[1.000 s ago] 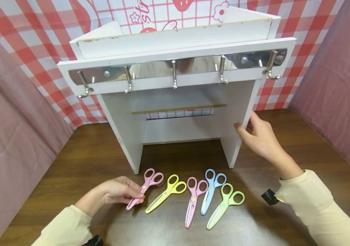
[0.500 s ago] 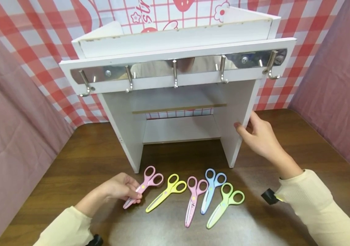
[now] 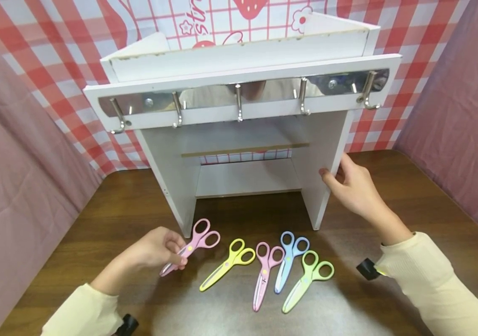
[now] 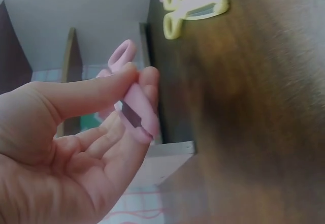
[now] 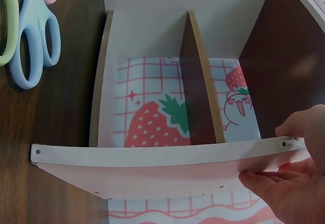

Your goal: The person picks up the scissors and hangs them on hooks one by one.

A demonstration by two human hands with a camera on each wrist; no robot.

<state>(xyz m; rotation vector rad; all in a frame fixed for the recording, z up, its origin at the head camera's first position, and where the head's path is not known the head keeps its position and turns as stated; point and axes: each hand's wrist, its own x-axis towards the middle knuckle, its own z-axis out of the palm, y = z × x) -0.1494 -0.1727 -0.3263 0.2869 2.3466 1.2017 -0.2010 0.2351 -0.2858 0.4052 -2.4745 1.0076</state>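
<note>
Pink scissors [image 3: 190, 247] are held just in front of the left leg of the white rack [image 3: 239, 58], raised off the tabletop [image 3: 222, 310]. The left hand [image 3: 155, 247] pinches them across the blades between thumb and fingers. Their two rounded finger loops angle up toward the rack, and a yellow dot marks the pivot. The blades are together and slant away from the rack and to the left; in the left wrist view, rounded pink plastic frames a strip of dark metal.

Next come four pairs lying before the rack's opening, loops toward it. Yellow scissors [image 3: 227, 264] slant their tip leftward around a thin grey slot. A second pink pair [image 3: 265, 272] points almost straight away from the rack, with dark marks on its blade. Blue scissors [image 3: 289, 255] lie just beside it, pale toward the tip. Green scissors [image 3: 306, 280] slant leftward too, pale along the blade.

At the rack's right side panel, the right hand [image 3: 350, 184] grips the front edge, thumb on the inner face and fingers outside.
</note>
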